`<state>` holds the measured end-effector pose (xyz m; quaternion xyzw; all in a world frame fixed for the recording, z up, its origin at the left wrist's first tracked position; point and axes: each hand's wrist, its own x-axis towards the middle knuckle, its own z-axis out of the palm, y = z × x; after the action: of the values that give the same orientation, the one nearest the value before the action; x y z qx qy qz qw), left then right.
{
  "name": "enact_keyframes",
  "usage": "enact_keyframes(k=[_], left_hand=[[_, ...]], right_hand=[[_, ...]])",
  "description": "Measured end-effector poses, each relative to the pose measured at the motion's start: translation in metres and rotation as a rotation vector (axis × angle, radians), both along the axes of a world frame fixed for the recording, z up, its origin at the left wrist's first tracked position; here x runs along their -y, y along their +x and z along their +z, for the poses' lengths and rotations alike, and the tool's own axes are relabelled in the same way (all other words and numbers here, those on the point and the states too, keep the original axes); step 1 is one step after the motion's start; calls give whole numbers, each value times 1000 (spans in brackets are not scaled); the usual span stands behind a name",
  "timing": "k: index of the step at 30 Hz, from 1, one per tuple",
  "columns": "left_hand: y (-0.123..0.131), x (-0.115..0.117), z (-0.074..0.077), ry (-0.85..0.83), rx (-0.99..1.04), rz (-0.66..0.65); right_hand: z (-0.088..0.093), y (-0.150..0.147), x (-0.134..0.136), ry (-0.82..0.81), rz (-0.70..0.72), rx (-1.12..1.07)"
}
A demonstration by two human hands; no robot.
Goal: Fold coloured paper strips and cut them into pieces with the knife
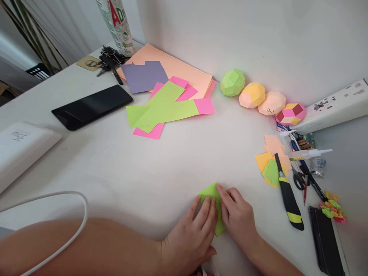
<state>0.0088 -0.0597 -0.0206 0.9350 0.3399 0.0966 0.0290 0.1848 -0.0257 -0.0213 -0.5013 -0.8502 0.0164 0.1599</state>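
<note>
A small green paper piece (211,190) lies on the white table (161,161) near the front edge. My left hand (192,234) lies flat on its left part, fingers stretched out and pressing it down. My right hand (237,214) presses on its right side, fingers bent and close together, fingertips on the paper. Both hands touch each other over the paper; most of the sheet is hidden under them.
Green, pink, purple and orange sheets (166,99) lie at the back. Several folded paper balls (260,96) line the wall. At right are small paper squares (271,161), a utility knife (289,191), scissors, glue, pens. A black phone (92,105), keys (110,59) and a white cable (71,214) lie left.
</note>
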Motion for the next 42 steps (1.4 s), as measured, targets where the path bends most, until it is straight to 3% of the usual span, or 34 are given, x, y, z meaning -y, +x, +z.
enact_keyframes(k=[42], left_hand=[[-1, -4, 4, 15, 8, 49]], right_hand=[[1, 0, -1, 0, 8, 26]])
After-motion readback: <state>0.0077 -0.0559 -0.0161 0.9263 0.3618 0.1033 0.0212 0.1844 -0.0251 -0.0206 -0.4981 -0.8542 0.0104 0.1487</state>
